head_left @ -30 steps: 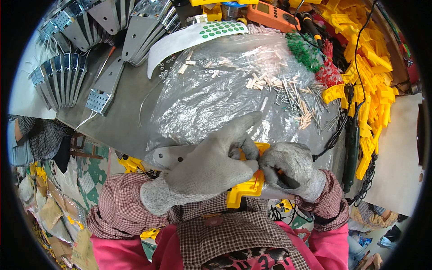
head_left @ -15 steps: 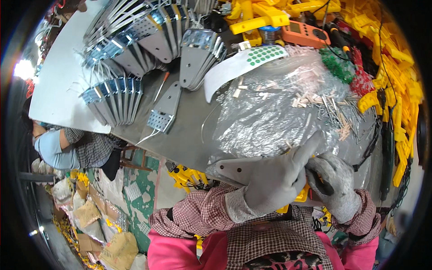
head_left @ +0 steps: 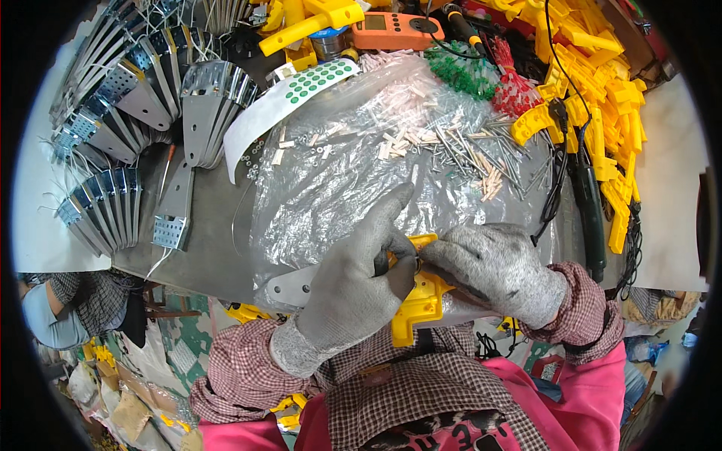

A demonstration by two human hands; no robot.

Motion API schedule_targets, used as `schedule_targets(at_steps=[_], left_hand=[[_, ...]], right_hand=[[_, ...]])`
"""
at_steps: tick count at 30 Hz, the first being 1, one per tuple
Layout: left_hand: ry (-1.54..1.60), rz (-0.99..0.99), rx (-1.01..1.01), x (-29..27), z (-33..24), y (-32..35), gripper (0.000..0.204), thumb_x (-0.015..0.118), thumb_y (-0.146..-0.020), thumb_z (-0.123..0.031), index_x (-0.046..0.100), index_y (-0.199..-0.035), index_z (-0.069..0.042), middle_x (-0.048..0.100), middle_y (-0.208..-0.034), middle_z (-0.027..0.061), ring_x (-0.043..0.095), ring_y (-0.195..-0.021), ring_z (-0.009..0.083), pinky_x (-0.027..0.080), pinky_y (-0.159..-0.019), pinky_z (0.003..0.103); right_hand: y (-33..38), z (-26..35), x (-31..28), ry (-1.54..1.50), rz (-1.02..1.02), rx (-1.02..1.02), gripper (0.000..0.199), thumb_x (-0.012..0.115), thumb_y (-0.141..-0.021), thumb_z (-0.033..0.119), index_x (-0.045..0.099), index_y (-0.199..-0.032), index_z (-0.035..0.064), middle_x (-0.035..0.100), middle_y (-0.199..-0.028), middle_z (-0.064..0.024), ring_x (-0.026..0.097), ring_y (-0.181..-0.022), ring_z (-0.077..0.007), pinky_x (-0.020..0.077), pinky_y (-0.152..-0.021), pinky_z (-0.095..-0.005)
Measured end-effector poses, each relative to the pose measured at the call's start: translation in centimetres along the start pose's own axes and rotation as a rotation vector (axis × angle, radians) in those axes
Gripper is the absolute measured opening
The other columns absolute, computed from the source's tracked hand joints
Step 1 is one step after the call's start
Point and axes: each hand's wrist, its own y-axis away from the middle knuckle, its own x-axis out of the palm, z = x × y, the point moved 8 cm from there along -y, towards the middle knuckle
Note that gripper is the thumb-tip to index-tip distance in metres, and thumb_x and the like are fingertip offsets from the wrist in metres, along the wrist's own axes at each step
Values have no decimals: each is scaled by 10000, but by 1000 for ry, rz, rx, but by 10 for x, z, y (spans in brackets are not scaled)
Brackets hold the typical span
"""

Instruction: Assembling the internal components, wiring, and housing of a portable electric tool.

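Observation:
Both of my hands wear grey gloves and meet over a yellow plastic handle part (head_left: 421,302) at the table's near edge. My left hand (head_left: 357,282) has its index finger stretched forward, while thumb and other fingers close on the yellow part's left side. Fingers pinched, my right hand (head_left: 492,270) touches its upper right; a small dark piece shows between the fingertips, too covered to name. A grey metal plate (head_left: 292,286) with two holes sticks out left from beneath my left hand. Whether it joins the yellow part is hidden.
Crumpled clear plastic sheeting (head_left: 323,203) bears scattered screws (head_left: 492,154) and pale small pieces. Grey plate assemblies (head_left: 210,113) stand fanned at left. An orange meter (head_left: 397,31), yellow handle parts (head_left: 594,68) and a black-cabled tool (head_left: 585,218) lie behind and right. Another person's arm (head_left: 45,308) shows far left.
The view has shifted right, so the table's things appear further left. My hands have parted slightly and turned, and more of the yellow part now shows between them.

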Motion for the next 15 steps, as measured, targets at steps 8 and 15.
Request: schedule_targets(at_steps=[8,15], left_hand=[[-427,-44,282,6,-5,8,730,613,-789,36,372,-1472,-54,671,-802,83,673,-659,210,541,-584,333],[21,43,99,4,8,-5,756,641,-778,38,372,-1474,-84,686,-817,101,684,-686,197,546,-653,316]], right_hand=[[3,-40,39,-987,175,513,219,648,-893,138,610,-1085,40,589,-877,-109,641,-823,-221,532,-769,-318],[0,1,1,28,38,-129,341,633,-843,158,569,-1167,72,581,-1005,-91,658,-890,-290,563,-734,-378]])
